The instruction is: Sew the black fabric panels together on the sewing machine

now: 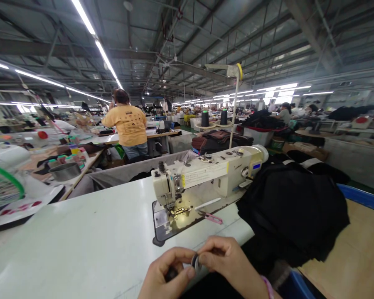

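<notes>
Close to the table's front edge, my left hand (pixel 171 274) pinches a small bobbin (pixel 195 261) wound with dark thread between thumb and forefinger. A second dark round thing (pixel 171 273) sits in the curl of the same hand, too hidden to name. My right hand (pixel 222 259) is closed, with thumb and forefinger pressed at the bobbin's right edge; any thread end there is too fine to see. Beyond the hands stands a cream sewing machine (pixel 202 172). On its bed lie pink thread snips (pixel 210 216) and a white pen-like stick (pixel 207 203).
A pile of black fabric (pixel 294 207) lies right of the machine, by a blue-rimmed bin (pixel 361 197). Black thread cones (pixel 205 119) stand behind. A person in a yellow shirt (pixel 127 126) stands at the back left. A green-rimmed fan (pixel 3 185) is at far left.
</notes>
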The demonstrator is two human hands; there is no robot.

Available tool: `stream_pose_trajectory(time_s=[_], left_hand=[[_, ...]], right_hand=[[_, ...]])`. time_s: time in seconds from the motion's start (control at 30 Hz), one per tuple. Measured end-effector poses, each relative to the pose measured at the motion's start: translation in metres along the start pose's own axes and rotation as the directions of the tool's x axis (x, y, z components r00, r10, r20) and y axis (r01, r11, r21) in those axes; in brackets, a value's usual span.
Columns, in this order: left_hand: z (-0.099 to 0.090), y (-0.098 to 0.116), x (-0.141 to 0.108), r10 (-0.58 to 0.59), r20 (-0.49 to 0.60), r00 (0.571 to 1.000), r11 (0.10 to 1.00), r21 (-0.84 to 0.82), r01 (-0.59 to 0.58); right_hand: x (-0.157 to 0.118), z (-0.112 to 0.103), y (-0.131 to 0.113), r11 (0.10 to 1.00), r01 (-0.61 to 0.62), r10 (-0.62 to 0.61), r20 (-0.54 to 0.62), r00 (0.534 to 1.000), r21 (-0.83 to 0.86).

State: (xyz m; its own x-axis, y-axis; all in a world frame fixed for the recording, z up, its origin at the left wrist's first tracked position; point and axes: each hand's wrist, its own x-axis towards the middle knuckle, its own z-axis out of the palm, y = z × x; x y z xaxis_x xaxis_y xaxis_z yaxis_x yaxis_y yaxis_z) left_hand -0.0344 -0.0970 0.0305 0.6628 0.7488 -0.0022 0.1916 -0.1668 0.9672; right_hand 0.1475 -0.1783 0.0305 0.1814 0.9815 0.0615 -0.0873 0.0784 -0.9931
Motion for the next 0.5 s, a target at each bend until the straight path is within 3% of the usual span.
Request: stream_pose_trajectory(time_s=[0.13, 0.3, 0.4, 0.5], left_hand=[[0.006, 0.014, -0.001, 0.037, -0.113, 0.993, 0.996, -0.074, -0.046], [0.009, 0.030, 0.000, 0.196, -0.158, 0.968, 0.980, 0.053, -0.190], [0.004, 0.031, 0.003, 0.117, -0.128, 0.985, 0.992, -0.020, -0.121], [-0.005, 0.031, 0.008, -0.008, -0.023, 1.000, 0.997, -0.082, 0.006]], right_hand=[[-0.001, 0.004, -0.006, 0.999, -0.024, 0.023, 0.023, 0.999, 0.040], [0.001, 0.003, -0.017, 1.000, 0.000, 0.001, 0.052, 0.999, -0.022], [0.009, -0.001, -0.018, 0.997, -0.021, 0.031, 0.135, 0.990, -0.071], [0.016, -0.005, -0.015, 0.989, -0.014, 0.048, 0.235, 0.971, -0.146]])
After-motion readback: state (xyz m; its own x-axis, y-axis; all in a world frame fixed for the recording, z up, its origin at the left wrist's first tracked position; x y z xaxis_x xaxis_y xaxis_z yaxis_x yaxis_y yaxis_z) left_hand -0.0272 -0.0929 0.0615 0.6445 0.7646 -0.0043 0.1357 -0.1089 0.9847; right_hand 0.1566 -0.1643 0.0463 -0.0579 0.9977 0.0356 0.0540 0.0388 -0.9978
